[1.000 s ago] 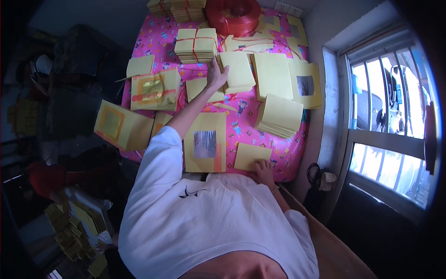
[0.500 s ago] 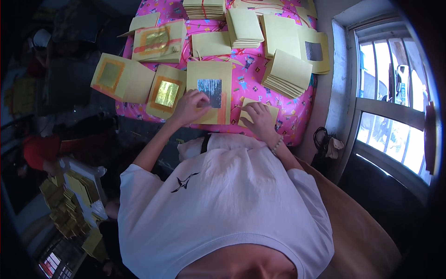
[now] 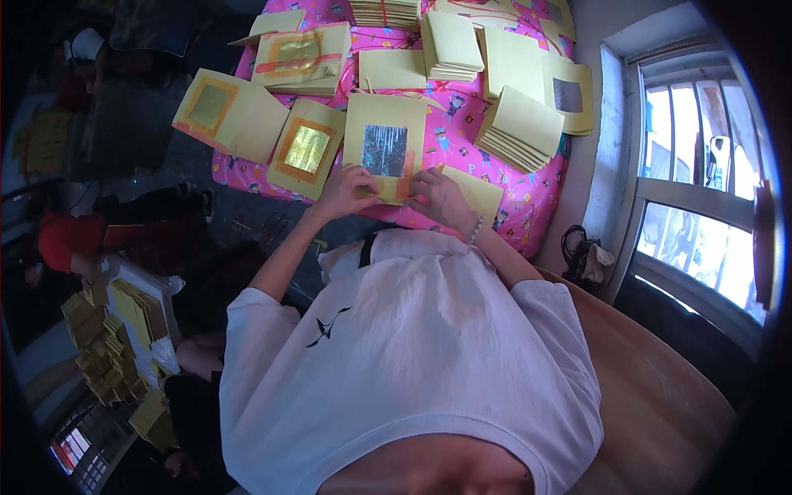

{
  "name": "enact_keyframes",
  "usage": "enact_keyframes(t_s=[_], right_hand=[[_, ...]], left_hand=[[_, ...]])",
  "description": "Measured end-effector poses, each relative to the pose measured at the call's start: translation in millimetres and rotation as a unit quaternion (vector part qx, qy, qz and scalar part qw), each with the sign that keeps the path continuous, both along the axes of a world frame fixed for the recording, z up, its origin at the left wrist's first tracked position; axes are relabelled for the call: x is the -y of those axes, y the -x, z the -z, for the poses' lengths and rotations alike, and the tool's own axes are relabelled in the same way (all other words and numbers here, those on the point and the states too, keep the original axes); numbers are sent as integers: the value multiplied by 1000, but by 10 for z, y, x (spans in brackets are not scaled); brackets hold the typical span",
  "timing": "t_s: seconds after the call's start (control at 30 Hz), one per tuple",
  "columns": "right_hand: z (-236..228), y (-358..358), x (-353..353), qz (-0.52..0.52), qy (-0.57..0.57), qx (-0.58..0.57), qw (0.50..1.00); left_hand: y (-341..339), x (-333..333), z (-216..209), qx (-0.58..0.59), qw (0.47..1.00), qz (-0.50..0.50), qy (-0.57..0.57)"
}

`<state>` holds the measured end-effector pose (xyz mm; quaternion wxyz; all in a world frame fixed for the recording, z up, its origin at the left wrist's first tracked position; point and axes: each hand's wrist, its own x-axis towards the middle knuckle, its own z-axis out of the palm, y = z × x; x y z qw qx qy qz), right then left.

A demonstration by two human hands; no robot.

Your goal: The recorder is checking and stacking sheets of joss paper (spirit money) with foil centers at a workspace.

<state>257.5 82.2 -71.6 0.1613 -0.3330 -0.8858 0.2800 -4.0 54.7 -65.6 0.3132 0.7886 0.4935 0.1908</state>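
In front of me lies a yellow paper sheet (image 3: 386, 109) with a silver foil square (image 3: 384, 151) in its middle and an orange-red patch at its lower right. At its near left corner my left hand (image 3: 353, 193) is closed, fingers curled on the paper's edge. My right hand (image 3: 436, 196) is closed too, fingertips pinched at the near right corner. A plain yellow sheet (image 3: 477, 195) lies partly under the right hand. Left of the silver-foil sheet is one with a gold foil square (image 3: 307, 149) framed in orange. The fingers hide most of the near edge.
Yellow paper stacks (image 3: 521, 132) and a gold-foil stack (image 3: 302, 58) lie on the pink patterned tablecloth (image 3: 441, 124). An open folded sheet (image 3: 256, 124) is at left. A barred window (image 3: 693, 148) stands at right. Other people work at lower left beside more yellow paper (image 3: 136, 313).
My right hand has moved left, from the plain sheet to the near right corner of the silver-foil sheet. The left hand stays at the near left corner. The whole view has shifted slightly.
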Motion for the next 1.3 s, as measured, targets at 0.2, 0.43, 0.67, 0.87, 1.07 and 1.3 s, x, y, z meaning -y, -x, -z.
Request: enact_keyframes(t_s=[0.2,0.43,0.67,0.87,1.07,1.3], right_hand=[[-109,20,-110,-5,42,15,999],[-65,23,-119,4,47,-13,999],[-70,18,-132,-5,40,-5,999],[-62,31,-124,4,45,-14,999],[-47,28,-134,0,50,-12,999],[-68,29,-138,5,55,-9,998]], left_hand=[[5,-70,65,95,992,-32,74],[-3,-98,62,88,988,-40,117],[10,-100,93,81,988,-39,124],[17,-95,121,99,986,-41,129],[14,-100,130,97,986,-39,131],[3,-114,96,96,986,-35,134]])
